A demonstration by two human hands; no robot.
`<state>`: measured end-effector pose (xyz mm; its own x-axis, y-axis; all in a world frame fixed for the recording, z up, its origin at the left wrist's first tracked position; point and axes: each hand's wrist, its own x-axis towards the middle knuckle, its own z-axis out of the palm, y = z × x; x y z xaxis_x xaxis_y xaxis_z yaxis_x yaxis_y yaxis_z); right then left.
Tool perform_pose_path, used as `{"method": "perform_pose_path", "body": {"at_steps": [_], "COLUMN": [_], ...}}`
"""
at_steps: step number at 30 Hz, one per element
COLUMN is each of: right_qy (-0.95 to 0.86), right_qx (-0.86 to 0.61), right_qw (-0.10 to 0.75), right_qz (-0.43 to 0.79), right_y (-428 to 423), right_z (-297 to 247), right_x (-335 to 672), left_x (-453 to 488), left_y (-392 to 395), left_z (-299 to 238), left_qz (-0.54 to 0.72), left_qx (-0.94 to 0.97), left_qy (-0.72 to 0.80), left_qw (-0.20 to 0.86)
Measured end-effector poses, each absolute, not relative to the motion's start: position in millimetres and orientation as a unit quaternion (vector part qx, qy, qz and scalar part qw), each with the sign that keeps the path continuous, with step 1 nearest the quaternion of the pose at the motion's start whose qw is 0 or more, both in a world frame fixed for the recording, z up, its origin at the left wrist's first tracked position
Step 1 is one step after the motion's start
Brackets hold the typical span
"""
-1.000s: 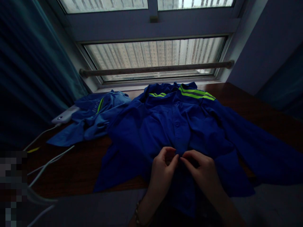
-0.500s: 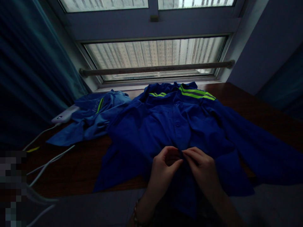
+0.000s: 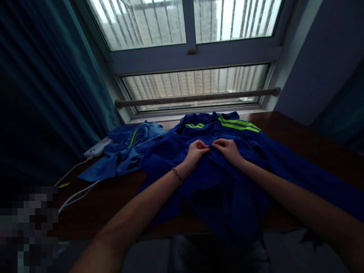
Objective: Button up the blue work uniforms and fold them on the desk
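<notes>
Blue shirt [image 3: 217,172] on brown table [image 3: 284,125], its front in the fingertip pinch of both hands [image 3: 195,153]

Shirt [image 3: 212,170] on table [image 3: 284,131] before window [image 3: 196,81]

Matt cloth jacket [image 3: 210,174], smooth wooden counter [image 3: 287,127].
The jacket is wrinkled, its stripes [image 3: 239,125] smooth-looking; the counter is faintly glossy, the curtain [image 3: 62,76] cloth with a soft sheen, the panes [image 3: 159,28] glass, the bar [image 3: 199,98] dull, the cables [image 3: 71,198] smooth, plastic-looking.

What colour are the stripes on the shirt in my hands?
The stripes are bright yellow-green, seen in the head view.
</notes>
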<state>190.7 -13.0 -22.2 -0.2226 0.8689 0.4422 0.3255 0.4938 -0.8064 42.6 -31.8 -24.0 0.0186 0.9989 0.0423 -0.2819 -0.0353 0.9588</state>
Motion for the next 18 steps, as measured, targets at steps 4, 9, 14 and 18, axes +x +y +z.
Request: {"method": "perform_pose_path", "body": {"at_steps": [4, 9, 14, 18], "right_qy": [-0.729, -0.768, -0.787, -0.799], "right_qx": [-0.391, -0.366, -0.355, -0.350], "right_qw": [0.475, 0.472, 0.453, 0.438], "right_qz": [0.301, 0.230, 0.223, 0.216], "right_y": [11.4, -2.9, -7.7, -7.7], "right_z": [-45.5, -44.9, -45.5, -47.1], "right_x": [192.1, 197.9, 196.0, 195.1], "left_x": [36.9, 36.8, 39.4, 40.2], "left_y": [-6.3, -14.1, -17.3, -17.9], "left_z": [-47.8, -52.7, -53.3, -54.1], "left_qz": [0.567, 0.570, 0.561, 0.556], "left_qx": [0.441, 0.413, 0.418, 0.414], "left_qy": [0.387, 0.382, 0.429, 0.446], "left_qw": [0.579, 0.599, 0.572, 0.567]}}
